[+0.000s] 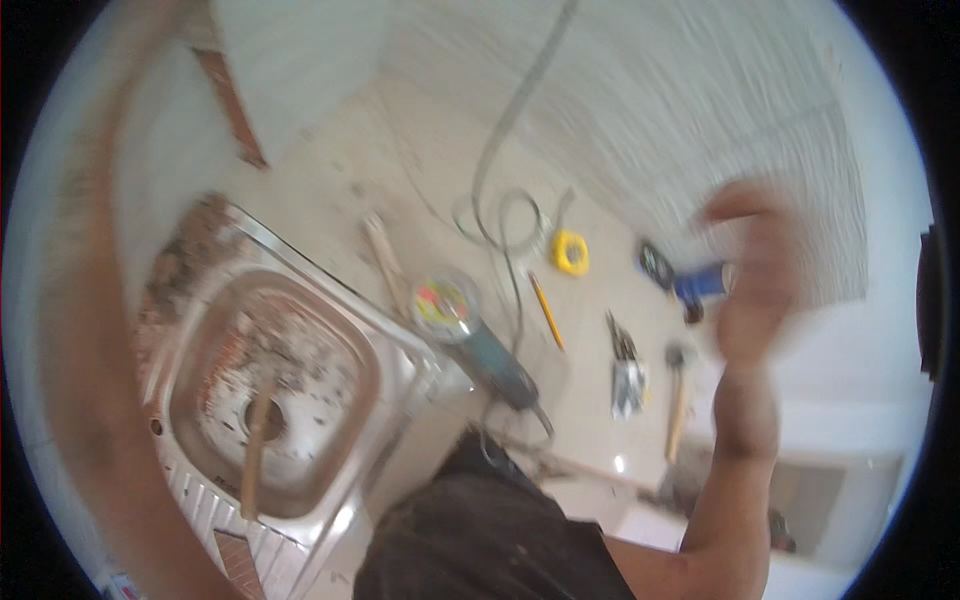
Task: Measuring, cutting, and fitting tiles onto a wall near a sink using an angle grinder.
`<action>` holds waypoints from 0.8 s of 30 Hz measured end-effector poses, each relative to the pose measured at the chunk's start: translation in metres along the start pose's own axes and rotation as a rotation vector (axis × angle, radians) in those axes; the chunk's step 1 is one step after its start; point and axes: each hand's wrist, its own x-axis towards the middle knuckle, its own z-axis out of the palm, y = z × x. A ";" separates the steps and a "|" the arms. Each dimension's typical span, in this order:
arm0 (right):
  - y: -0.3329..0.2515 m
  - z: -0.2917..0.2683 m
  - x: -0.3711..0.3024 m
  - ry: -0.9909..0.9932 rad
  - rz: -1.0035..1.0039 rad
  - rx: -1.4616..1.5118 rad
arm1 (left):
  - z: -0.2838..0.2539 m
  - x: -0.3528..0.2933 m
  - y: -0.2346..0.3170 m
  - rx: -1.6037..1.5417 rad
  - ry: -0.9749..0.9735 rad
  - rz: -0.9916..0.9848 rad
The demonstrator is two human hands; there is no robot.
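Note:
My right hand is raised at the right, in front of the grey wavy-patterned wall. Motion smears its fingers, and nothing shows clearly in it. It is nearest to a blue cylindrical thing and a black round thing on the counter. My left arm reaches up along the left rim, past the sink. At its far end my left hand is blurred and cut off by the top edge, so its fingers cannot be made out.
A steel sink holds debris and a wooden-handled tool. On the pale counter lie an angle grinder, a wooden stick, a yellow tape measure, a pencil, a hammer and a small silvery packet. A cord crosses the counter.

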 end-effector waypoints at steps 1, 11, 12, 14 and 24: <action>0.030 0.027 -0.035 -0.206 0.227 0.198 | -0.001 -0.001 -0.017 -0.001 0.037 0.042; 0.182 0.116 -0.292 -0.862 0.635 -0.269 | -0.016 -0.036 0.006 -0.142 0.024 0.052; 0.188 0.119 -0.288 -0.886 0.590 -0.332 | -0.008 -0.035 0.001 -0.143 0.045 0.048; 0.204 0.104 -0.272 -1.095 0.618 -0.357 | 0.007 -0.034 -0.008 -0.135 0.135 0.083; 0.064 0.021 -0.021 -0.521 0.579 0.002 | 0.005 -0.029 -0.001 -0.260 0.016 0.046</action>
